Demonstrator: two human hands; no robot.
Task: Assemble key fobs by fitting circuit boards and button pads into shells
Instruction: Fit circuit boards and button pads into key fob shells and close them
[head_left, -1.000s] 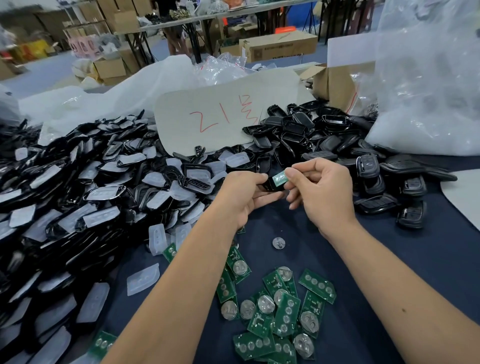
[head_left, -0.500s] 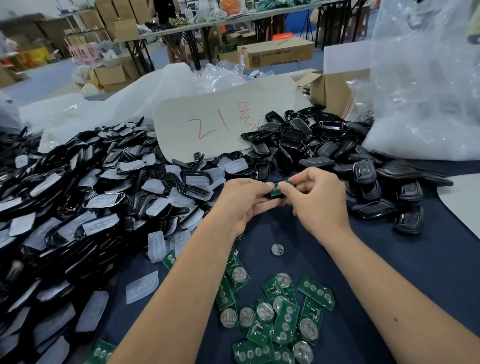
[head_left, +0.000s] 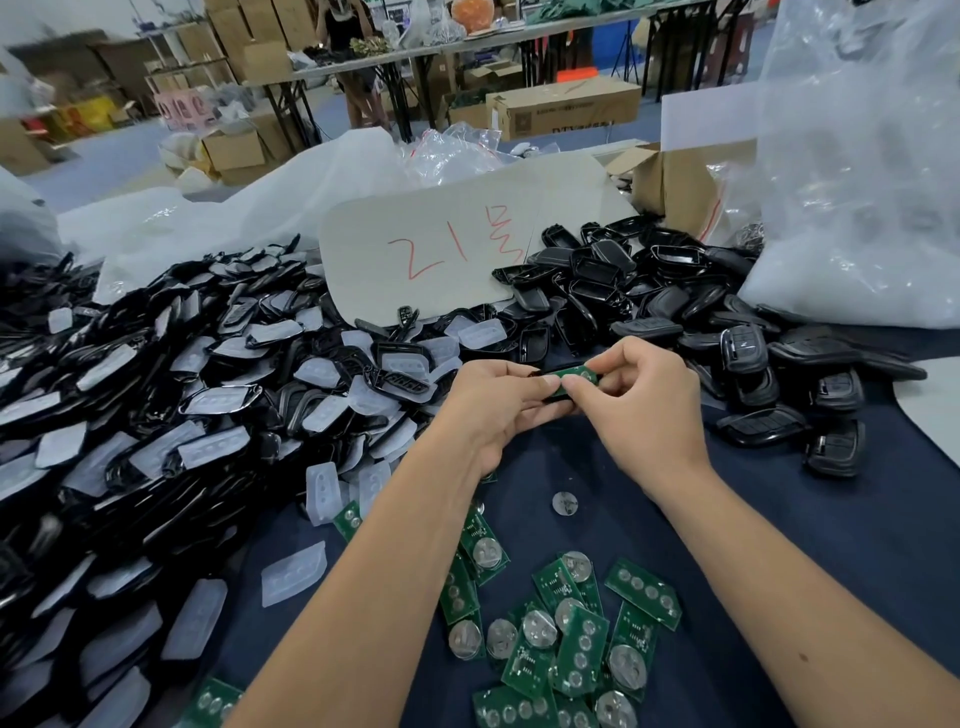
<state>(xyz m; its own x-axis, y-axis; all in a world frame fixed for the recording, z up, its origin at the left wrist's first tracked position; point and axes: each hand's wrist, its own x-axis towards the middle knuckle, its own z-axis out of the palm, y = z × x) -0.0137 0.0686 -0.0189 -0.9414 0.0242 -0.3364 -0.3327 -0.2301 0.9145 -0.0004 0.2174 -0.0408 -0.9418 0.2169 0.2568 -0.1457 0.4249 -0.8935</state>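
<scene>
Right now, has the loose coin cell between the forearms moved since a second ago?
No. The coin cell keeps the same gap from the circuit board pile below it; only the view shifted.

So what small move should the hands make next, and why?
Probably press the board down flat into the shell. Both hands, left and right, pinch the pair, and the board's right end looks raised above the shell, so it seems not seated.
</scene>
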